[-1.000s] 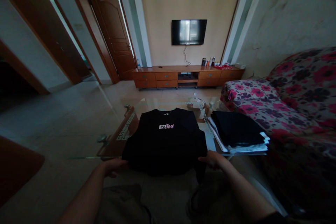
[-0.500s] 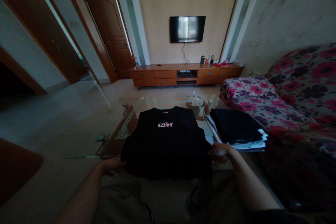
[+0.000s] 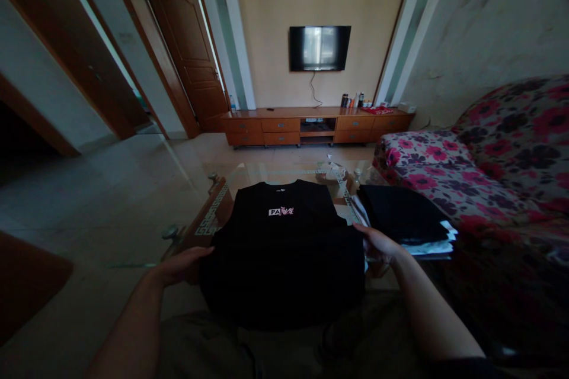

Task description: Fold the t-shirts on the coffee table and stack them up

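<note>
A black T-shirt (image 3: 284, 243) with a small pink and white chest logo lies front-up on a glass table (image 3: 213, 213). My left hand (image 3: 182, 265) grips the shirt's lower left edge. My right hand (image 3: 377, 243) grips its lower right edge, close to a stack of folded clothes (image 3: 402, 219). The hem end is lifted off the table and folded up over the shirt's lower part. The fingertips of both hands are tucked under the dark cloth.
The clothes stack sits at the table's right end, beside a floral sofa (image 3: 489, 166). Small items (image 3: 331, 170) lie at the table's far end. Beyond are a wooden TV cabinet (image 3: 315, 125), a wall TV (image 3: 319, 47) and doors (image 3: 186, 47) at left.
Both hands have risen from the table's near edge and carried the shirt's hem up and forward, so the lower part now folds over the body.
</note>
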Tool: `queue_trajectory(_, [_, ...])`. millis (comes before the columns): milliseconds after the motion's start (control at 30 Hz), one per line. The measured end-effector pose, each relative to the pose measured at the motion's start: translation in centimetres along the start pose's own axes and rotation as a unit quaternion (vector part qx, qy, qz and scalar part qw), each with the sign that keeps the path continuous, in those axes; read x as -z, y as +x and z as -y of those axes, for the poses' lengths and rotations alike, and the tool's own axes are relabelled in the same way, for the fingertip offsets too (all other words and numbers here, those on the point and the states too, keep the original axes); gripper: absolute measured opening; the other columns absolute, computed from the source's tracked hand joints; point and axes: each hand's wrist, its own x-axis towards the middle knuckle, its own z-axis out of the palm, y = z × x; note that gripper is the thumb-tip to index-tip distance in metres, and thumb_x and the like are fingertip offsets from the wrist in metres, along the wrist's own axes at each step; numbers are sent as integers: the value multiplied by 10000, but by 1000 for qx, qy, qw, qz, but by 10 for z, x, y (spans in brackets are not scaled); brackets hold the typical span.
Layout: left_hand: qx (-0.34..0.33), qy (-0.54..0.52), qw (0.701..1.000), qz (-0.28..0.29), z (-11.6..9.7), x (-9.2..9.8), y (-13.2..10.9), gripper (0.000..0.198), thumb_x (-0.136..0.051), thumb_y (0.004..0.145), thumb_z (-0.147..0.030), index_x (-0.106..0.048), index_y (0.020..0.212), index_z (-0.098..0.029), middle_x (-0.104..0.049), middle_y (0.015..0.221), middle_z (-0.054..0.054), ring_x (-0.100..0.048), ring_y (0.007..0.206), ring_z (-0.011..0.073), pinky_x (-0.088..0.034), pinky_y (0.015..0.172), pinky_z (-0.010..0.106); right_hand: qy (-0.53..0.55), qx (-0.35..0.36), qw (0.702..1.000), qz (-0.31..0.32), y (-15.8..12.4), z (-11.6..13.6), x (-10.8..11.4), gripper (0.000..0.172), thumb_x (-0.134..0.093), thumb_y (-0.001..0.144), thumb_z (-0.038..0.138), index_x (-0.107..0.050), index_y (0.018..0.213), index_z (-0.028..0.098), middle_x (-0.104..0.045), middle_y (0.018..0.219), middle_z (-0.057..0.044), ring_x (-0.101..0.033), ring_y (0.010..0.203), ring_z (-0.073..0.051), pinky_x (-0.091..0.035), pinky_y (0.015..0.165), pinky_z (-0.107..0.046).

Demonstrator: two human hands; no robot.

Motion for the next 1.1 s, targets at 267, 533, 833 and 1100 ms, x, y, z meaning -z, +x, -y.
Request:
queue_trajectory(267, [-120, -154, 981, 3, -13, -2, 6, 739, -753, 815, -500, -524, 1488, -300, -687, 1366, 69, -627, 1296, 308, -549, 1022, 415, 71, 26, 997, 17, -8, 20, -8, 414, -555, 943, 574, -649, 1058, 187, -782, 1045, -116, -753, 1060, -254, -585, 930, -364])
queue_trajectory(533, [-175, -72, 981, 28, -24, -22, 1, 1172, -888, 675, -340, -229, 1640, -422, -583, 1505, 65, -534, 1410, 257, -440, 1149, 389, -1, 43, 998, 41, -15, 9, -12, 765, -875, 584, 125, -618, 1278, 316, -777, 990, 1, -766, 984, -234, -633, 817, -291])
queue_trajectory(833, [-189, -131, 973, 2, -34, -29, -2, 1005, -802, 805, -411, -224, 1628, -400, -701, 868, -19, -728, 869, 200, -574, 833, 317, 22, 116, 991, -61, 5, 7, 3, 645, -873, 717, 269, -566, 1285, 261, -764, 1045, -45, -761, 896, -232, -638, 780, -327])
queue_trajectory(1100, [-163, -149, 972, -81, -26, -6, 22, 440, -777, 710, -361, -750, 1115, -192, -776, 1017, 69, -733, 920, 260, -598, 762, 324, 64, 159, 983, -60, -8, 23, 0, 435, -791, 769, 356, -678, 1171, 233, -760, 928, -2, -731, 792, -174, -578, 696, -239])
